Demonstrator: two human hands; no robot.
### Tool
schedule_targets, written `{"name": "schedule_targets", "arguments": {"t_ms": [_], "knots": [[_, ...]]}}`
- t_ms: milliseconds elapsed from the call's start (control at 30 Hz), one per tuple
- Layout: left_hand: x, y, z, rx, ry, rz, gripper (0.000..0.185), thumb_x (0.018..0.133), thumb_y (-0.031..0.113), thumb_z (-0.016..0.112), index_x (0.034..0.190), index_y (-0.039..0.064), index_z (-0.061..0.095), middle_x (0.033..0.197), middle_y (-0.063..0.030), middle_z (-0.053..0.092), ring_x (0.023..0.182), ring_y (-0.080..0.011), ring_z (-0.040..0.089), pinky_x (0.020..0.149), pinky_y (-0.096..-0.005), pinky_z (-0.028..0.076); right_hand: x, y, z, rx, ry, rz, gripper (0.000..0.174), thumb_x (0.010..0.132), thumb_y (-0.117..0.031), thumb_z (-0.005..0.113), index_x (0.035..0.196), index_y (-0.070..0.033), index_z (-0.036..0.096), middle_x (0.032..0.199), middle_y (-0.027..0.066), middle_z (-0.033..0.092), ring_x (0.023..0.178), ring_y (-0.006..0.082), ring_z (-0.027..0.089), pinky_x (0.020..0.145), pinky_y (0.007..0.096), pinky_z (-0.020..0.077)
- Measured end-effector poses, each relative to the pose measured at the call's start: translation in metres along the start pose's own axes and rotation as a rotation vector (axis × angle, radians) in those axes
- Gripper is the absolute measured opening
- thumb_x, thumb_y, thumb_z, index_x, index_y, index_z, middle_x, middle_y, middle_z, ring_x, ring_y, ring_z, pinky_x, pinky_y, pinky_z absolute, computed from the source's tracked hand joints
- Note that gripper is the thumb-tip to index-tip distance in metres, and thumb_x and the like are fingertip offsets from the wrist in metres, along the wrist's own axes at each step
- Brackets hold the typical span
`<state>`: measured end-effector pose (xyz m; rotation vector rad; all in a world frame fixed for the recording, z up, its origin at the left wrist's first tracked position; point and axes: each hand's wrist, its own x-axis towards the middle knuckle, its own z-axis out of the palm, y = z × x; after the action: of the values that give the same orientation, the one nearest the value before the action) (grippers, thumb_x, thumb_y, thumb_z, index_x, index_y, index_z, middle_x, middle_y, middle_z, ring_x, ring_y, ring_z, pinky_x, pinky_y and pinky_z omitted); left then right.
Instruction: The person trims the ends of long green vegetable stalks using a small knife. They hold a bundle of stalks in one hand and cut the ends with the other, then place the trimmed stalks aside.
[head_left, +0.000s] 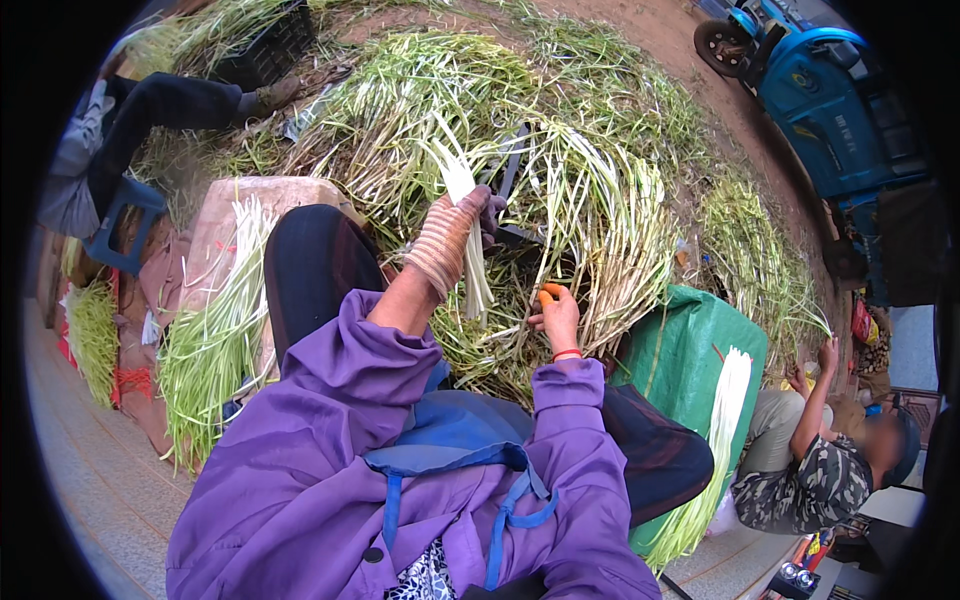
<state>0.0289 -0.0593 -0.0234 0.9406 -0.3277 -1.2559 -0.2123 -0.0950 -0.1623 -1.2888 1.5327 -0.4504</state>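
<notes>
My left hand (457, 229), in a soiled striped glove, is closed around a bunch of pale stalks (458, 178), perhaps garlic chives or garlic shoots, whose white ends stick out above and below the fist. My right hand (556, 319) has orange-tipped fingers and a red band at the wrist. Thumb and fingers are close together beside the loose stalks (600, 262); whether they pinch a stalk I cannot tell. Cleaned pale stalks (225, 330) lie over a wrapped block at the left, and another bundle (724, 420) rests on a green sack at the right.
Untrimmed stalks (442, 82) are heaped ahead, around a dark crate edge (514, 169). The green sack (679, 330) is by my right knee. A seated person (817, 457) holds stalks at the right; another (150, 112) sits at the left near a blue stool (127, 225). A blue vehicle (825, 112) stands beyond.
</notes>
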Motion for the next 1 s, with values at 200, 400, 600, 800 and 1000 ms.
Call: {"name": "schedule_targets", "arguments": {"t_ms": [200, 400, 600, 800, 1000], "knots": [[-0.002, -0.008, -0.001, -0.180, -0.109, -0.114, 0.025, 0.092, 0.028, 0.058, 0.090, 0.005, 0.051, 0.091, -0.0147, 0.064, 0.058, -0.0146, 0.058, 0.040, -0.0218, 0.044, 0.010, 0.005, 0.008, -0.009, 0.013, 0.107, 0.034, 0.090, -0.016, 0.057, 0.119, 0.000, 0.050, 0.076, 0.0091, 0.064, 0.048, 0.0149, 0.062, 0.037, 0.0242, 0.0444], [-0.002, -0.009, -0.001, -0.226, -0.141, -0.150, 0.025, 0.093, 0.027, 0.057, 0.083, 0.006, 0.048, 0.089, -0.0151, 0.063, 0.055, -0.0138, 0.056, 0.037, -0.0206, 0.040, 0.012, 0.010, 0.005, -0.331, 0.104, -0.074, 0.021, 0.086, -0.021, 0.062, 0.098, -0.004, 0.062, 0.073, 0.0088, 0.066, 0.049, 0.0149, 0.061, 0.047, 0.0302, 0.0471], [-0.006, -0.006, 0.002, -0.206, -0.181, -0.156, 0.027, 0.093, 0.030, 0.056, 0.081, 0.007, 0.048, 0.084, -0.0147, 0.063, 0.052, -0.0136, 0.054, 0.037, -0.0212, 0.039, -0.009, -0.003, -0.022, -0.609, 0.214, -0.298, 0.027, 0.080, -0.030, 0.068, 0.088, -0.005, 0.065, 0.079, 0.0119, 0.067, 0.073, 0.0279, 0.064, 0.067, 0.0362, 0.0482], [-0.011, -0.016, 0.007, -0.200, -0.124, -0.222, 0.027, 0.095, 0.030, 0.053, 0.080, 0.007, 0.049, 0.083, -0.0140, 0.061, 0.053, -0.0117, 0.051, 0.039, -0.0209, 0.037, -0.036, -0.045, -0.051, 0.102, -0.203, -0.031, 0.016, 0.087, -0.022, 0.066, 0.091, -0.008, 0.058, 0.075, -0.0021, 0.061, 0.060, 0.0068, 0.058, 0.048, 0.0188, 0.0444], [-0.020, -0.042, 0.010, -0.145, -0.134, -0.324, 0.024, 0.092, 0.027, 0.057, 0.079, 0.008, 0.051, 0.078, -0.0120, 0.063, 0.050, -0.0109, 0.051, 0.036, -0.0217, 0.036, -0.068, -0.079, -0.053, 0.387, -0.368, 0.020, 0.016, 0.088, -0.021, 0.066, 0.093, -0.009, 0.058, 0.077, 0.0006, 0.063, 0.059, 0.0081, 0.061, 0.045, 0.0178, 0.0468]]}}
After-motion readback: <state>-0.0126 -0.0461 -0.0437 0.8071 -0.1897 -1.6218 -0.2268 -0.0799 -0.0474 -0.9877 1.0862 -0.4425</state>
